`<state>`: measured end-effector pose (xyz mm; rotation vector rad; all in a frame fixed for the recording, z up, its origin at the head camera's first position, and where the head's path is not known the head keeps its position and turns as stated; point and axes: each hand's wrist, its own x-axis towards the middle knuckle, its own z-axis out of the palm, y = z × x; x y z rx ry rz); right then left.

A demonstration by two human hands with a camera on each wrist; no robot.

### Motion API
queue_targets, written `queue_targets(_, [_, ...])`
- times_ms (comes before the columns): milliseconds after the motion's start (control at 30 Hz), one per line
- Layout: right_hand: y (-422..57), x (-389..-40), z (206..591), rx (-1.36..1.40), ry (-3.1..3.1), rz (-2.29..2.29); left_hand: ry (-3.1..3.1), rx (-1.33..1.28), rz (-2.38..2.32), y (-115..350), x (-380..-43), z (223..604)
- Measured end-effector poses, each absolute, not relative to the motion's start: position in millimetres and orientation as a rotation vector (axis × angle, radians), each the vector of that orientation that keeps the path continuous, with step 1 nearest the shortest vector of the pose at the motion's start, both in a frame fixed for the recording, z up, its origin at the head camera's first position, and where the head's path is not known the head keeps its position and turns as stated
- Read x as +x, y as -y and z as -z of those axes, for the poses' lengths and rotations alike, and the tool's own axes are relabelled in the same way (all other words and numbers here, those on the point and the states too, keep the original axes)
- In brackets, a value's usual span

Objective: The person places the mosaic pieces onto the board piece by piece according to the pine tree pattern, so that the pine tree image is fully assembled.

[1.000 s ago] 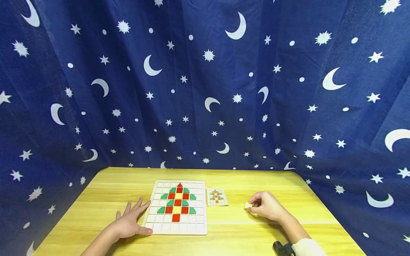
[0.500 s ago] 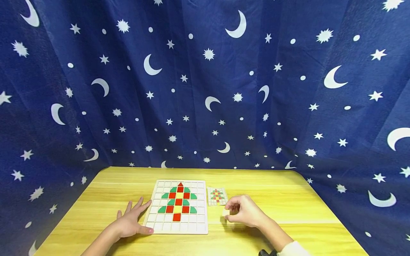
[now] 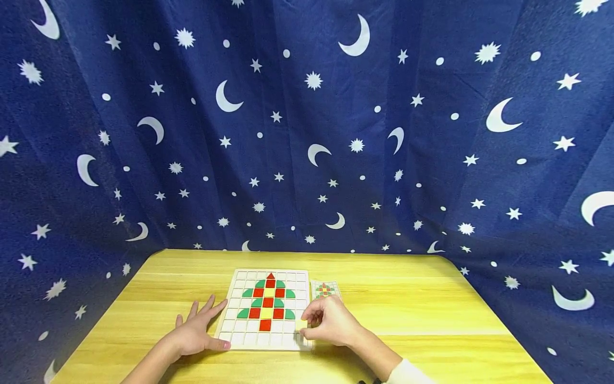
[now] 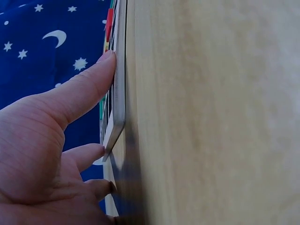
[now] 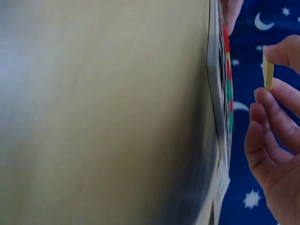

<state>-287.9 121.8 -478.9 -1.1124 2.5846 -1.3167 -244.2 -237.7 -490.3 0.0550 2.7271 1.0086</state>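
A white grid board lies on the table, with red, green and yellow pieces forming a tree shape. My left hand is spread at the board's left side, its thumb on the near left corner and a fingertip at the left edge. In the left wrist view the thumb rests on the board's rim. Over the board's right edge, my right hand pinches a small pale yellow square tile between thumb and fingers. The right wrist view shows that tile edge-on, raised above the board.
A small pattern card printed with the same tree lies just right of the board, partly hidden behind my right hand. The wooden table extends to both sides. A blue curtain with moons and stars hangs behind it.
My right hand has carried the yellow tile leftward from the table's right part to over the board's right edge, now covering part of the card. The left hand has stayed in place.
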Motion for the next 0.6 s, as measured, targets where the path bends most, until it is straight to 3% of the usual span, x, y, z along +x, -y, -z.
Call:
queue_targets(267, [-92.7, -283.8, 480.4, -1.210, -2.570, 1.266, -2.724, 0.046, -1.009, 236.8, -243.6, 489.1])
queue_targets(600, [-62.6, -279.6, 478.4, -1.196, -2.686, 1.057, -2.741, 0.055, -1.045, 247.9, -253.7, 513.9])
